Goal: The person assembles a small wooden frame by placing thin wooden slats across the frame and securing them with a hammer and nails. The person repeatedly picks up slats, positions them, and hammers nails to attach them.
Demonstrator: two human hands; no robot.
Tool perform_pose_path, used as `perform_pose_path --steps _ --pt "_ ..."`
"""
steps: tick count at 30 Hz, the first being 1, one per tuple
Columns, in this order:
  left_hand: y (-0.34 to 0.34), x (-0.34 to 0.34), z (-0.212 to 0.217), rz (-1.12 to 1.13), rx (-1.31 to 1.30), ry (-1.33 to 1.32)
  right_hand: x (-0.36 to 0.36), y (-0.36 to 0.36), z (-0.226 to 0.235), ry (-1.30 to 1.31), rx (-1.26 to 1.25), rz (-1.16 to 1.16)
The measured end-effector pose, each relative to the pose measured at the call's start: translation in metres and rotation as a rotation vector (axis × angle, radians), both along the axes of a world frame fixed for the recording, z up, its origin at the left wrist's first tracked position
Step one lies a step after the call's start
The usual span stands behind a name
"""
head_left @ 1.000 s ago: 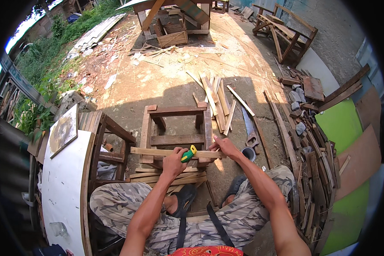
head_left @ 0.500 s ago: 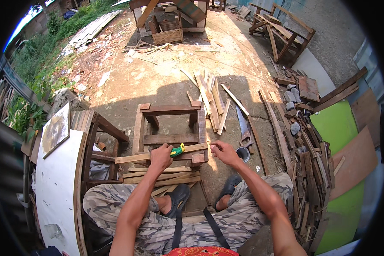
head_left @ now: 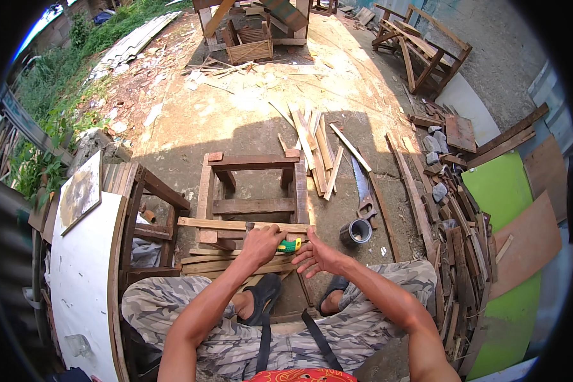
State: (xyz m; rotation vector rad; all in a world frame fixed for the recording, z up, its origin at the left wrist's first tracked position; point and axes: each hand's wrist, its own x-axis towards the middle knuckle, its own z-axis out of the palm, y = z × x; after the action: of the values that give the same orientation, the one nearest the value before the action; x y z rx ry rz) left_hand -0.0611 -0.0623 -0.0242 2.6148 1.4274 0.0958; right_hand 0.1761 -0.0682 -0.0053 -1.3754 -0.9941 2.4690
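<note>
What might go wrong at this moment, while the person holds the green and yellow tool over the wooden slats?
1. The right hand lies open just beside the green and yellow tool gripped by the left hand; a slip may hurt its fingers.
2. The wooden slat lies loose across the wooden frame and may shift.
3. The handsaw lies on the ground near the feet.

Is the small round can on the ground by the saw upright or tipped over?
Upright. The round can stands on the ground with its open mouth facing up, rim fully visible, beside the hand saw. What it holds cannot be told.
</note>
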Motion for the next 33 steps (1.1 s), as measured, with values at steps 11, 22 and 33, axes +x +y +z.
perform_pose_path --steps 11,22,33 --pt "-0.027 0.076 -0.011 -0.419 -0.026 -0.120 0.041 -0.026 -0.008 -0.313 0.287 0.558" --pt "0.014 0.063 0.027 -0.403 -0.039 -0.456 0.048 -0.059 -0.021 -0.371 0.689 0.053" --pt "0.030 -0.033 -0.047 0.036 0.018 -0.208 0.086 -0.028 0.004 -0.585 0.775 -0.303"
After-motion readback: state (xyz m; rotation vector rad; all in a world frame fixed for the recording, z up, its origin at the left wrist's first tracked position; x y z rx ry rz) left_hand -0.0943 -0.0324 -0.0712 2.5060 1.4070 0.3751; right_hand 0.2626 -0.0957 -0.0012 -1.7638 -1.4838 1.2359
